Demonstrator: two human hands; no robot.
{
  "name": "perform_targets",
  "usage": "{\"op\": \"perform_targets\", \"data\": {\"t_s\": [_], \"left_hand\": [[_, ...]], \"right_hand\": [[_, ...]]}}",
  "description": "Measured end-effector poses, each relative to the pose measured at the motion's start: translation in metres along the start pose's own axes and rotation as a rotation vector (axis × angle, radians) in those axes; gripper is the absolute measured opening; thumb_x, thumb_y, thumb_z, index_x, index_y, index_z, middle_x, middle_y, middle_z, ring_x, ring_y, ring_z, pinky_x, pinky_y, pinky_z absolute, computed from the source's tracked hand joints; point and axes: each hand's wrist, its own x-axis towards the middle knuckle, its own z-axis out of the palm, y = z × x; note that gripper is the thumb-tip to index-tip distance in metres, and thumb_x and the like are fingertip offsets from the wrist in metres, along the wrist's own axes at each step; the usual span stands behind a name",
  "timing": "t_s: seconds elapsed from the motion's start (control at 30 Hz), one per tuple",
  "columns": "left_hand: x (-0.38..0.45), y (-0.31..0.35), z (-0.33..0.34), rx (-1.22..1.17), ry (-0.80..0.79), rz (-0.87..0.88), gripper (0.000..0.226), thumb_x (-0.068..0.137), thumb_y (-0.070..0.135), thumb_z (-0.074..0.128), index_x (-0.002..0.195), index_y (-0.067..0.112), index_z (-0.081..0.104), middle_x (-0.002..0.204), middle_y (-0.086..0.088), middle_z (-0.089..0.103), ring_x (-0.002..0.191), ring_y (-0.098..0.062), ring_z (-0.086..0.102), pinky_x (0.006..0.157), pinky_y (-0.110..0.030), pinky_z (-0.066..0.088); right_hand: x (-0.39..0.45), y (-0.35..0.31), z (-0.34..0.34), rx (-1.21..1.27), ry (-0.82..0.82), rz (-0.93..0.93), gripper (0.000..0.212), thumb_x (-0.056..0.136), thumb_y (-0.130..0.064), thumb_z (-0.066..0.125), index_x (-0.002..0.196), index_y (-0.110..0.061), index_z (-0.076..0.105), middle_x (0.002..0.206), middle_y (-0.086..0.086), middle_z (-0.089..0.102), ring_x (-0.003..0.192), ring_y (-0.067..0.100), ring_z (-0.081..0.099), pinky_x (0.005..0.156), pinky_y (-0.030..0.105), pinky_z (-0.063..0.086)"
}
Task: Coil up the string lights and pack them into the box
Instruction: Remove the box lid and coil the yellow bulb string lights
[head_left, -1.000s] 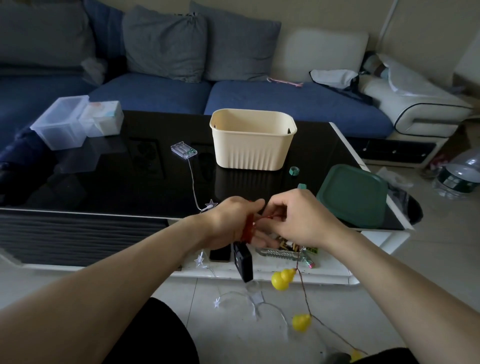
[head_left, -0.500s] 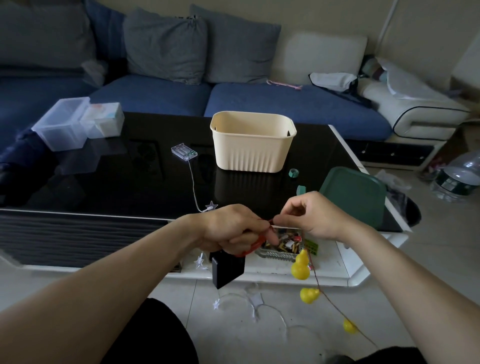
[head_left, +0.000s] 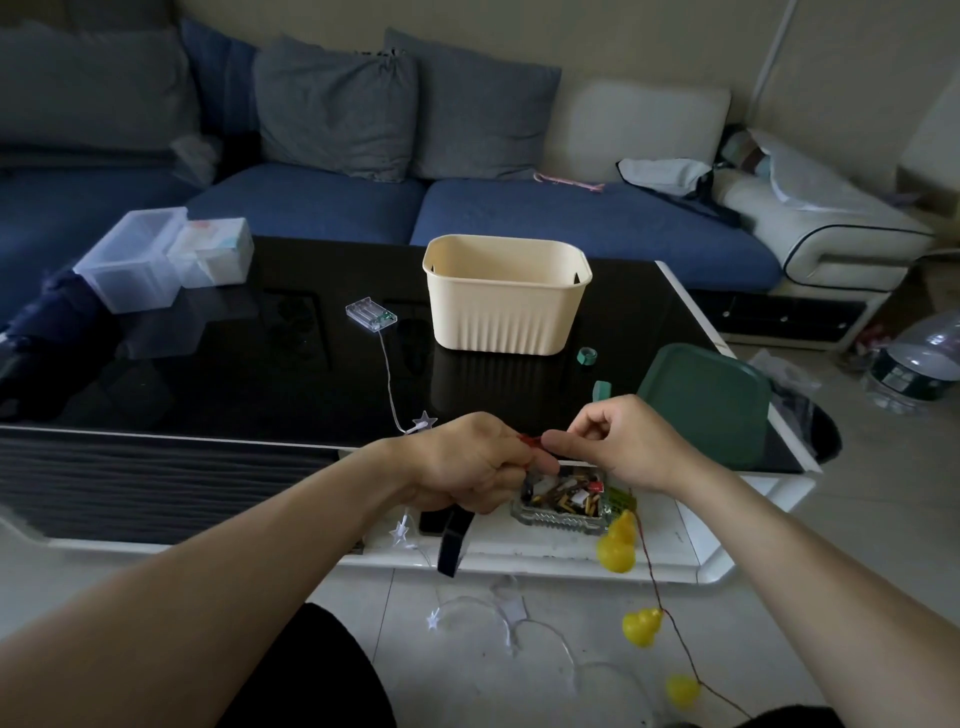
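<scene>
**Both hands working the red wire at the surface's near edge**

Left hand (head_left: 467, 465) is curled into a fist around a bundle of red wire (head_left: 531, 440), and a black battery pack (head_left: 453, 543) hangs down from under it. Right hand (head_left: 621, 441) sits just beside it, fingers curled, thumb and forefinger pinching the same red wire where it leaves the left fist. From below the right hand the wire trails down to the floor, carrying yellow gourd-shaped bulbs (head_left: 617, 543) one after another.

On the black glass surface (head_left: 260, 374), well behind the hands, stands the cream ribbed box (head_left: 505, 293), open at the top. To its left lies a clear battery case (head_left: 370, 313); its thin white wire runs toward the near edge, with a star light (head_left: 424, 420) on it, and more stars lie on the floor. A dark green lid (head_left: 706, 402) rests at the surface's right side. A glass ashtray (head_left: 563, 506) sits on the white ledge just under the hands. Clear plastic containers (head_left: 140, 257) stand at the far left corner.
</scene>
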Motion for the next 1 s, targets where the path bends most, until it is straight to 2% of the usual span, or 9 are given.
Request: {"op": "perform_targets", "data": {"t_s": [0.13,0.23,0.37,0.43,0.6,0.7,0.8,0.9,1.0], "left_hand": [[-0.003,0.002,-0.001,-0.143,-0.025,0.056,0.039,0.105,0.013,0.029,0.107,0.008,0.068,0.042,0.003,0.028,0.034,-0.008,0.023,0.036,-0.018,0.019],[-0.005,0.008,-0.005,-0.292,0.067,0.131,0.031,0.104,0.015,0.032,0.106,0.005,0.061,0.039,0.004,0.027,0.030,-0.007,0.021,0.034,-0.018,0.020],[-0.005,0.011,-0.016,-0.529,0.223,0.279,0.028,0.103,0.013,0.034,0.108,0.002,0.059,0.040,0.005,0.025,0.029,-0.007,0.021,0.033,-0.019,0.020],[-0.004,0.009,-0.019,-0.583,0.294,0.323,0.031,0.104,0.013,0.032,0.114,0.000,0.058,0.042,0.005,0.026,0.030,-0.007,0.022,0.035,-0.019,0.021],[0.004,0.007,-0.019,-0.606,0.432,0.358,0.034,0.106,0.020,0.035,0.124,-0.004,0.051,0.051,0.004,0.037,0.036,-0.008,0.027,0.042,-0.021,0.023],[0.007,0.008,-0.020,-0.541,0.475,0.372,0.027,0.104,0.020,0.043,0.114,-0.003,0.052,0.054,0.003,0.043,0.039,-0.010,0.033,0.043,-0.021,0.028],[0.006,0.009,-0.017,-0.483,0.493,0.392,0.025,0.104,0.015,0.044,0.088,-0.001,0.054,0.056,-0.002,0.055,0.042,-0.013,0.048,0.043,-0.020,0.039],[0.007,0.009,-0.012,-0.473,0.470,0.358,0.040,0.104,0.015,0.042,0.079,-0.008,0.062,0.069,-0.016,0.068,0.060,-0.021,0.070,0.055,-0.022,0.056],[0.007,0.007,-0.008,-0.387,0.350,0.222,0.048,0.105,0.026,0.038,0.106,-0.014,0.064,0.100,-0.025,0.072,0.095,-0.031,0.072,0.084,-0.034,0.059]], "right_hand": [[0.000,0.005,0.000,0.039,-0.123,0.043,0.038,0.075,-0.053,0.076,0.081,-0.016,0.076,0.068,-0.002,0.070,0.061,0.006,0.058,0.060,0.026,0.046],[0.001,0.018,-0.002,-0.015,-0.137,0.064,0.020,0.089,-0.033,0.075,0.082,-0.015,0.075,0.071,0.000,0.072,0.064,0.011,0.062,0.066,0.031,0.050],[-0.001,0.032,-0.001,-0.036,-0.187,0.153,0.026,0.095,-0.038,0.066,0.088,-0.015,0.074,0.083,0.000,0.076,0.080,0.018,0.069,0.075,0.028,0.052],[-0.003,0.032,0.001,0.067,-0.237,0.206,0.031,0.100,-0.037,0.059,0.090,-0.010,0.070,0.086,0.003,0.077,0.086,0.024,0.073,0.083,0.037,0.055],[-0.005,0.015,0.010,0.031,-0.338,0.243,0.036,0.106,-0.035,0.047,0.090,-0.010,0.067,0.067,0.004,0.065,0.061,0.020,0.065,0.067,0.034,0.053],[-0.005,0.003,0.016,-0.119,-0.379,0.220,0.032,0.105,-0.037,0.049,0.092,-0.018,0.071,0.067,-0.001,0.064,0.058,0.014,0.062,0.063,0.029,0.053],[-0.010,-0.014,0.022,-0.233,-0.452,0.191,0.026,0.103,-0.041,0.052,0.099,-0.026,0.074,0.074,-0.004,0.067,0.063,0.009,0.065,0.068,0.028,0.055],[-0.018,-0.038,0.027,-0.331,-0.542,0.134,0.026,0.101,-0.044,0.053,0.106,-0.029,0.074,0.079,-0.007,0.068,0.069,0.006,0.065,0.059,0.018,0.050],[-0.023,-0.059,0.032,-0.397,-0.569,0.042,0.030,0.100,-0.046,0.055,0.087,-0.025,0.073,0.077,-0.004,0.069,0.064,0.005,0.058,0.051,0.016,0.043]]}}
